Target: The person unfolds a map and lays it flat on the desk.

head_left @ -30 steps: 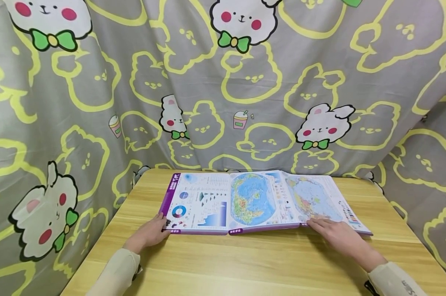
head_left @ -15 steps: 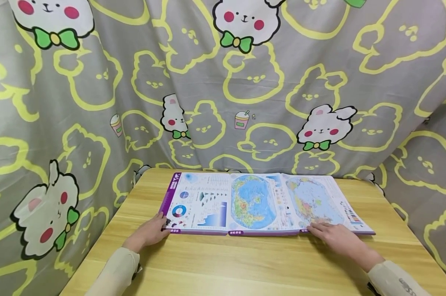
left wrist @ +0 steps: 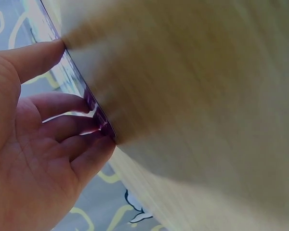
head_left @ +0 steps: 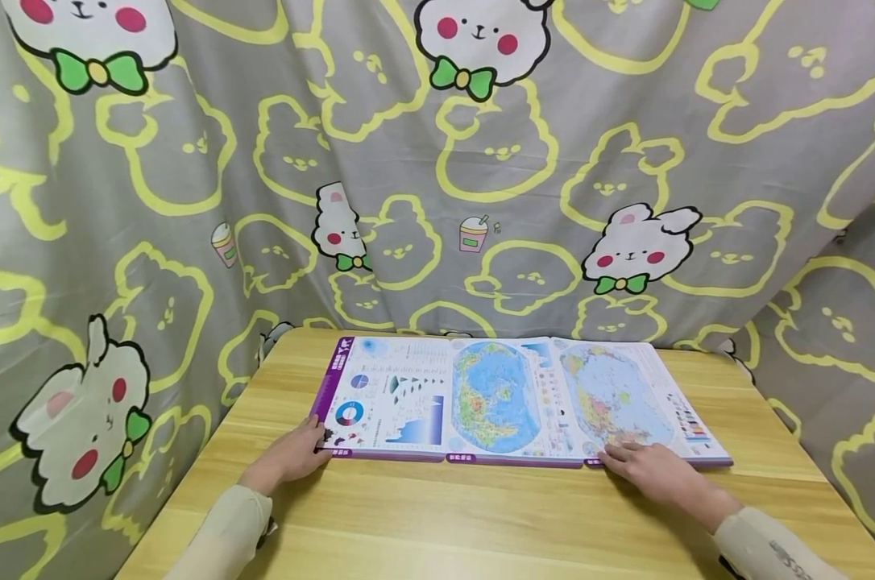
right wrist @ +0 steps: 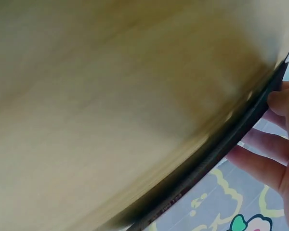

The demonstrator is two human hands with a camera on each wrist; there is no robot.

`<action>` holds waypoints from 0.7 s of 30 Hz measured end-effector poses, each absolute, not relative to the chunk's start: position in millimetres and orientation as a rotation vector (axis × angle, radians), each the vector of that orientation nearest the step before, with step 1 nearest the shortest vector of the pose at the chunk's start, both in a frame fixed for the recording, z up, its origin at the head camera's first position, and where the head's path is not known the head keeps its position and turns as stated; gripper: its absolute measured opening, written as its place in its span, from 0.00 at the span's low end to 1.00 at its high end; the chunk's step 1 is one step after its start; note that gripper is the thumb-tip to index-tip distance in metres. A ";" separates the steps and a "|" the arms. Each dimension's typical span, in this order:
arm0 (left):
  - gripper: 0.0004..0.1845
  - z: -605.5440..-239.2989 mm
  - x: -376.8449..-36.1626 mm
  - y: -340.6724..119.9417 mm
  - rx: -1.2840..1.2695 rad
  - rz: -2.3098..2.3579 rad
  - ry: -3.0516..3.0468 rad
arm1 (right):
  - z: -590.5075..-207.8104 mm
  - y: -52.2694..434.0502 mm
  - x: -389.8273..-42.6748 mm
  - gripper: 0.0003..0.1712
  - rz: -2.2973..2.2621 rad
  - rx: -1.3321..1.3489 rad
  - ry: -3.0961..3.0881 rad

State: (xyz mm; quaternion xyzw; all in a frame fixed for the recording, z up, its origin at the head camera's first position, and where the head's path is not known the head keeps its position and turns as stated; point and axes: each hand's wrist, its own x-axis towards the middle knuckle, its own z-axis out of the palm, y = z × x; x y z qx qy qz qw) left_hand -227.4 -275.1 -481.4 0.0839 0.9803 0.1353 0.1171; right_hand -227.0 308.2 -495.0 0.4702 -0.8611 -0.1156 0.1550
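Observation:
A fold-out map sheet (head_left: 495, 395) with a purple border lies spread in three panels on the wooden table (head_left: 481, 524). My left hand (head_left: 300, 453) touches its near left corner; in the left wrist view the fingertips (left wrist: 89, 105) rest against the purple edge (left wrist: 72, 77), fingers nearly straight. My right hand (head_left: 644, 466) lies flat on the near edge of the right-hand panel. In the right wrist view its fingers (right wrist: 279, 96) sit along the sheet's dark edge (right wrist: 216, 149). Neither hand curls round anything.
A grey cloth (head_left: 191, 161) printed with rabbits and yellow outlines hangs behind and at both sides of the table. Bare wood runs between the sheet and the table's near edge. Both wrist views are blurred and mostly filled by the tabletop.
The right-hand panel has settled flatter onto the table, and my right hand has slid a little along its near edge. The left hand has stayed at its corner.

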 end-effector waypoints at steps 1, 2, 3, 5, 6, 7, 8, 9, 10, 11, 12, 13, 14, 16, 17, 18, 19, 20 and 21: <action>0.31 -481.9 -227.4 -275.4 0.247 0.389 2.871 | -495.3 308.2 -226.9 0.21 -0.332 1.346 -2.471; 0.31 -482.1 -227.3 -275.4 0.244 0.386 2.872 | -495.5 308.3 -226.9 0.21 -0.333 1.348 -2.473; 0.31 -482.7 -227.3 -275.6 0.248 0.375 2.874 | -495.6 308.5 -226.9 0.21 -0.333 1.347 -2.474; 0.31 -482.9 -227.6 -275.2 0.251 0.372 2.878 | -495.4 309.1 -226.6 0.21 -0.329 1.347 -2.473; 0.31 -483.1 -227.9 -274.9 0.255 0.370 2.880 | -495.3 309.6 -226.6 0.21 -0.330 1.346 -2.472; 0.31 -483.4 -228.0 -275.1 0.258 0.374 2.881 | -495.2 309.4 -226.4 0.21 -0.330 1.347 -2.470; 0.31 -483.3 -227.9 -275.1 0.261 0.374 2.881 | -495.2 309.5 -226.1 0.21 -0.329 1.346 -2.469; 0.31 -483.5 -227.9 -275.1 0.264 0.375 2.880 | -495.4 309.6 -225.8 0.21 -0.328 1.344 -2.470; 0.31 -483.5 -227.8 -275.0 0.263 0.375 2.879 | -495.5 309.7 -225.4 0.21 -0.325 1.343 -2.470; 0.31 -483.7 -227.6 -275.1 0.262 0.374 2.877 | -495.8 309.9 -225.1 0.21 -0.323 1.341 -2.473; 0.31 -484.0 -227.4 -275.2 0.259 0.373 2.875 | -496.0 310.1 -224.8 0.21 -0.319 1.338 -2.474; 0.31 -483.9 -227.0 -275.2 0.256 0.370 2.873 | -496.4 310.3 -224.6 0.21 -0.317 1.337 -2.474; 0.31 -483.8 -226.5 -275.1 0.255 0.364 2.871 | -497.4 310.9 -224.7 0.21 -0.313 1.338 -2.477; 0.31 -483.8 -226.1 -275.1 0.251 0.362 2.869 | -498.1 311.4 -224.5 0.21 -0.309 1.342 -2.470; 0.31 -483.5 -225.9 -275.0 0.252 0.365 2.870 | -498.3 311.8 -224.5 0.21 -0.304 1.342 -2.466; 0.31 -483.4 -226.0 -275.0 0.252 0.369 2.872 | -498.7 312.4 -224.6 0.21 -0.301 1.341 -2.464; 0.31 -483.2 -226.3 -274.9 0.255 0.373 2.875 | -498.9 312.9 -224.5 0.21 -0.297 1.340 -2.460; 0.31 -483.0 -226.5 -274.9 0.258 0.378 2.879 | -499.0 313.4 -224.3 0.21 -0.289 1.339 -2.455; 0.31 -482.6 -226.7 -274.9 0.262 0.385 2.882 | -498.5 313.4 -223.7 0.21 -0.283 1.337 -2.448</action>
